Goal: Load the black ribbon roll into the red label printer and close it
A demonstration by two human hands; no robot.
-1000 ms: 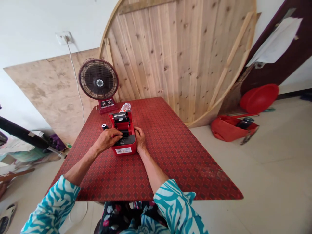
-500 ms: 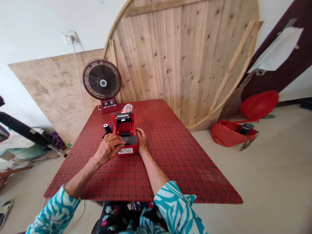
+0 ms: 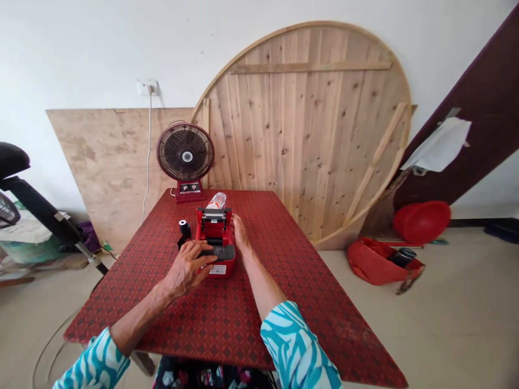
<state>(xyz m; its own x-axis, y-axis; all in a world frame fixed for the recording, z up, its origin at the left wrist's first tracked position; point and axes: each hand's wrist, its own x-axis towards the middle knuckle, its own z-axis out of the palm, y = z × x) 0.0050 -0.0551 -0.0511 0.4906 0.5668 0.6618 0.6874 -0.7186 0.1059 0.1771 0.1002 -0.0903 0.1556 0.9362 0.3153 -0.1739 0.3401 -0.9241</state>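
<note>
A small red label printer stands on the table with its lid tipped up at the back, showing the rollers. My left hand lies over its front left corner, fingers stretched across the dark front panel and thumb lower down. What lies under those fingertips is hidden. My right hand grips the printer's right side, its fingertips up by the raised lid. Just left of the printer is a black roll with a white core end, dark material hanging below it. Behind the lid lies a clear plastic bottle.
A maroon fan stands at the back left of the red patterned table. Against the wall leans a round wooden tabletop. On the floor at right are a red bag and a red basin.
My left fingers have straightened from a bent pose over the front panel. My right hand has shifted up along the printer's side toward the lid. The head view has tilted upward.
</note>
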